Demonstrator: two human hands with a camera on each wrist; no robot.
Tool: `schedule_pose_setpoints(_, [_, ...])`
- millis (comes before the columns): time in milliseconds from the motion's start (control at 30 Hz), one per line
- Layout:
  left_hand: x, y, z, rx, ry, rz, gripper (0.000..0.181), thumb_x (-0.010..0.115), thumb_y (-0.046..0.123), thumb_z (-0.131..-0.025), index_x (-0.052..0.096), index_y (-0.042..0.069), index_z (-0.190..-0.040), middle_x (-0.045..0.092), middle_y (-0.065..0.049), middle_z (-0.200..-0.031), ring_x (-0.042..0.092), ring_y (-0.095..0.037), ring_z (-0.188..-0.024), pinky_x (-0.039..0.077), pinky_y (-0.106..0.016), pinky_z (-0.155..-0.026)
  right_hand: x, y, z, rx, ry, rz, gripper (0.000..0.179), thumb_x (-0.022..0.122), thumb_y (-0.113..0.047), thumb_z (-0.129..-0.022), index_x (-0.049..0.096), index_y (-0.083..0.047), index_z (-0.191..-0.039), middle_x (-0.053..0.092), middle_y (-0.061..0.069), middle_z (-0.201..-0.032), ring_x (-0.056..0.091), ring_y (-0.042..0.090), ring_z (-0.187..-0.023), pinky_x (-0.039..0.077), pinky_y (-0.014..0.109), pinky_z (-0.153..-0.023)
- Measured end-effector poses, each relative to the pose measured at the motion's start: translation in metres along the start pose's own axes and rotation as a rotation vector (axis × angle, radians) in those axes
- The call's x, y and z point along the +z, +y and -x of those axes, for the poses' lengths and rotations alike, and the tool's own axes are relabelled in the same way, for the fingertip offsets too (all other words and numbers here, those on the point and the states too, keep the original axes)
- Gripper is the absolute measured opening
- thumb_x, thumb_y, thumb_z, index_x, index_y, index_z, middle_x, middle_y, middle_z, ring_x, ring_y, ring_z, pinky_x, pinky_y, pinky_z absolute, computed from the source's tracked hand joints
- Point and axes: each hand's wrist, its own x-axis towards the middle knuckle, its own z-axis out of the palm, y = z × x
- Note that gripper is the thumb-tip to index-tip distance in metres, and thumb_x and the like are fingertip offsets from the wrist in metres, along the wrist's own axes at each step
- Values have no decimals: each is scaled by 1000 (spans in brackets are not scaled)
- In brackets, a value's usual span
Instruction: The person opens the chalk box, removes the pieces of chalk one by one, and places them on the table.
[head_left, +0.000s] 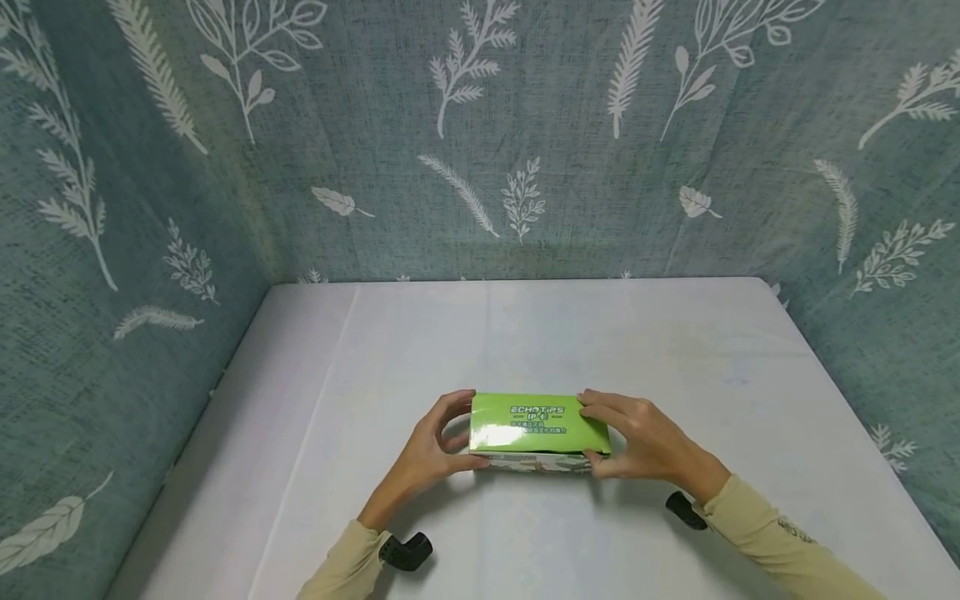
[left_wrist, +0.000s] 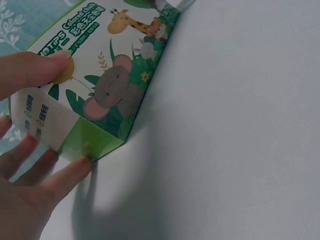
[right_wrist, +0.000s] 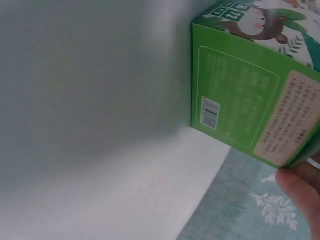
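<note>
Between both hands is a green cardboard box with ECHOTIPS lettering on its top. Its front, in the left wrist view, carries a cartoon elephant and a giraffe. My left hand grips the left end, thumb on the front face and fingers around the end. At the other end my right hand holds the box, thumb low at the front and fingers over the top. The right wrist view has a green end panel with a barcode. Whether the box touches the table cannot be told.
A white-covered table lies beneath the box. Green-grey cloth with white leaf prints hangs behind it and on both sides. A black device is at the left wrist, another black device at the right.
</note>
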Motion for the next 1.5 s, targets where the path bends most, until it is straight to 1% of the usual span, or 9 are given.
schedule_pose_setpoints(100, [-2,3,-1,-7,-3,-27,92,83,-8,-63,39,17,-140,42,-9,-140,36,-28,-131,43,-43,-101,-5,-3,-1,65,-53,-43,50,79,-20,-64,66,3,-107,62,18,-117,62,31,-104,56,38,-83])
schedule_pose_setpoints(267, [-4,6,-3,-29,-18,-35,90,80,-9,-67,35,10,-142,39,-14,-142,34,-32,-132,43,-48,-100,-11,-8,-6,166,-155,-42,54,79,-24,-68,64,0,-113,58,16,-123,59,29,-109,54,38,-86])
schedule_pose_setpoints(533, [-3,17,-6,-97,7,-163,77,82,10,-74,41,17,-140,47,-8,-136,45,-26,-126,54,-32,-86,-7,-7,-7,89,-79,19,52,76,-21,-60,66,3,-105,64,18,-113,65,29,-100,58,37,-78])
schedule_pose_setpoints(633, [-3,26,-10,-76,-19,-327,77,83,19,-71,45,9,-138,52,-7,-131,52,-26,-120,56,-34,-81,-4,-5,-6,60,-46,32,51,75,-22,-58,67,2,-102,65,18,-110,66,29,-97,58,37,-76])
schedule_pose_setpoints(800, [-2,43,-17,-12,-79,-705,82,81,34,-68,49,-1,-134,56,-8,-128,55,-23,-116,48,-39,-95,-2,-4,-3,46,-33,47,50,75,-22,-57,67,2,-100,65,18,-109,66,29,-95,58,37,-75])
schedule_pose_setpoints(1000, [1,54,-20,21,-162,-903,79,78,40,-70,51,0,-133,49,-11,-137,47,-25,-126,46,-36,-98,-8,-8,-5,127,-106,-6,51,78,-22,-62,66,2,-106,63,18,-115,63,30,-102,57,38,-81])
schedule_pose_setpoints(1100, [2,55,-23,88,-175,-975,75,77,41,-71,55,0,-130,52,-13,-134,52,-25,-121,51,-32,-91,-15,-11,-10,206,-199,-27,54,80,-24,-68,64,2,-112,58,19,-122,59,31,-108,55,40,-85])
schedule_pose_setpoints(1233, [1,52,-24,253,-176,-1059,69,74,42,-72,61,0,-125,56,-17,-130,61,-28,-109,55,-29,-76,-17,-12,-15,236,-270,8,57,81,-27,-69,63,2,-115,56,19,-124,58,32,-109,54,41,-85])
schedule_pose_setpoints(1500, [-5,33,-24,610,-107,-1078,61,75,35,-70,65,-6,-114,62,-22,-117,67,-28,-94,58,-29,-67,-2,-4,-6,19,-58,74,53,76,-23,-61,65,4,-106,63,20,-112,65,31,-96,58,37,-74])
